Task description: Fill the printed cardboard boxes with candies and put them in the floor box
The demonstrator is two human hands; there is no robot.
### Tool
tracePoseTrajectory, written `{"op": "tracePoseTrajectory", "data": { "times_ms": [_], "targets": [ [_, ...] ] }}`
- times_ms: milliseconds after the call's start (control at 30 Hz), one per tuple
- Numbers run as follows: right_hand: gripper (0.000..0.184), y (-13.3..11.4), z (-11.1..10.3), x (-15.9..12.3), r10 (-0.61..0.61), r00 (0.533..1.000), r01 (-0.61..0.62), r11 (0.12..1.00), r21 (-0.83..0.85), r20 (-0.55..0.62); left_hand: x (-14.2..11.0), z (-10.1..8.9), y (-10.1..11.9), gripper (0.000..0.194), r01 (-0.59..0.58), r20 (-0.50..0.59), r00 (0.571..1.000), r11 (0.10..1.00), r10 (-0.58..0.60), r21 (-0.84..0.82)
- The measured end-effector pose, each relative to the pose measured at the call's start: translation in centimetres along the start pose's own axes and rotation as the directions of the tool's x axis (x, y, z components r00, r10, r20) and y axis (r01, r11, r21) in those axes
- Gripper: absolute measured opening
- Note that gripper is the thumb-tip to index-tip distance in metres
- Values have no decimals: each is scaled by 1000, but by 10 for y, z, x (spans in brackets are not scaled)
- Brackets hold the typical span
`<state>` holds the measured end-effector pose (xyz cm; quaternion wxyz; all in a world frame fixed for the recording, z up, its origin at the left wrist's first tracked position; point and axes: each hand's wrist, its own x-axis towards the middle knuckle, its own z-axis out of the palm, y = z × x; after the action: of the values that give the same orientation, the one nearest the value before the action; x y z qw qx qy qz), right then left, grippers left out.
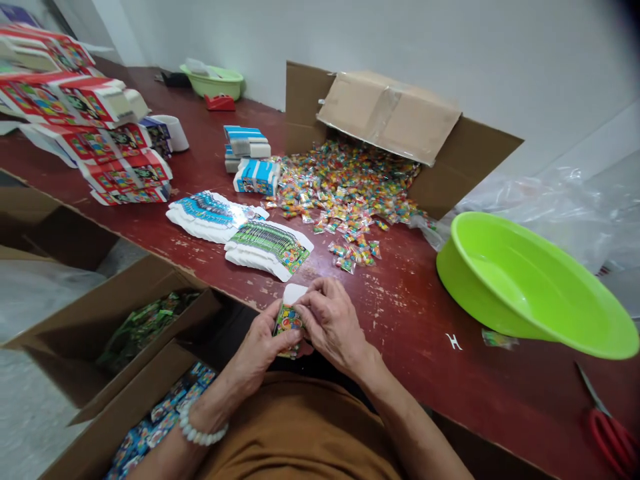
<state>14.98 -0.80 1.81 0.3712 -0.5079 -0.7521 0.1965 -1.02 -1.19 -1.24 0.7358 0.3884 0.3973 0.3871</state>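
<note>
A small green printed carton [289, 319] with a white end flap is held upright near the table's front edge. My left hand [260, 340] wraps round its lower left side, thumb across the front. At its upper right, my right hand [333, 320] has its fingers bent against the carton by the white flap; whether they also hold something small is hidden. Just beyond lies a fanned row of flat green cartons [270, 247], beside a fanned row of blue cartons [210, 217]. Small clear packets of colourful candy [350, 253] spread behind them.
A tipped cardboard box [390, 117] spills candy packets at the back. On the right are a green basin [530, 287] and red-handled scissors [607, 427]. Red carton bundles [120, 167] stack at left. Open cardboard boxes [165, 273] with filled packs stand below the table edge.
</note>
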Motion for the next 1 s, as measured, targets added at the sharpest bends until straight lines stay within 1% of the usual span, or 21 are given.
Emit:
{"op": "tracePoseTrajectory", "data": {
  "times_ms": [67,100,167,200,233,267,333,367,400,433,500,567,633,667,733,767,833,900,933,967,1000],
  "targets": [
    [20,3,-2,0,-4,998,-4,991,132,55,-1,2,5,46,21,-11,1000,994,-23,-105],
    [19,5,-2,-1,19,998,-31,972,232,53,-1,3,8,45,36,-22,999,988,-39,-148],
    [19,10,0,-3,155,988,-144,881,451,13,-2,3,13,42,71,-35,996,974,-80,-216],
    [27,12,3,-4,243,970,-213,802,558,21,-2,3,15,44,93,-33,994,967,-104,-238],
    [37,14,6,-4,309,948,-281,698,658,77,-2,3,17,47,118,-26,991,962,-128,-247],
    [44,16,10,-5,333,926,-349,578,737,177,-2,3,17,49,138,-21,989,960,-148,-244],
    [49,18,17,-5,284,880,-468,376,799,381,-1,4,15,48,124,-42,990,973,-135,-195],
    [46,19,20,-5,258,863,-502,330,799,435,-1,4,13,47,96,-60,993,983,-106,-155],
    [41,19,22,-5,254,861,-505,331,797,441,0,5,11,47,63,-78,994,992,-72,-113],
    [35,19,23,-5,271,879,-473,384,793,393,0,5,9,48,32,-93,995,996,-40,-80],
    [24,18,21,-6,271,947,-309,606,732,176,0,5,8,51,33,-94,995,996,-40,-77],
    [17,18,15,-6,128,992,-96,812,576,-15,0,4,10,57,132,-48,989,980,-141,-148],
    [17,19,9,-7,-21,999,38,888,458,-43,0,3,14,63,237,13,971,947,-239,-216],
    [18,19,8,-8,-33,999,40,894,446,-23,1,3,15,65,267,35,963,935,-266,-235],
    [18,19,9,-7,85,995,-104,857,505,60,1,2,17,68,270,42,963,931,-268,-248],
    [18,19,12,-7,181,977,-215,806,552,116,1,3,17,69,255,35,966,935,-255,-247],
    [21,18,18,-5,336,915,-398,656,641,224,2,4,15,71,216,22,976,945,-218,-246],
    [22,16,22,-2,399,874,-470,547,693,278,3,4,14,73,182,23,983,951,-182,-251],
    [21,15,23,-1,406,870,-474,536,699,279,3,4,14,74,175,30,984,952,-173,-252],
    [20,15,22,1,398,877,-463,555,692,268,3,4,14,75,175,38,984,953,-171,-249],
    [18,14,19,2,370,897,-431,606,669,243,4,3,14,75,182,46,983,953,-176,-243]
  ]
}}
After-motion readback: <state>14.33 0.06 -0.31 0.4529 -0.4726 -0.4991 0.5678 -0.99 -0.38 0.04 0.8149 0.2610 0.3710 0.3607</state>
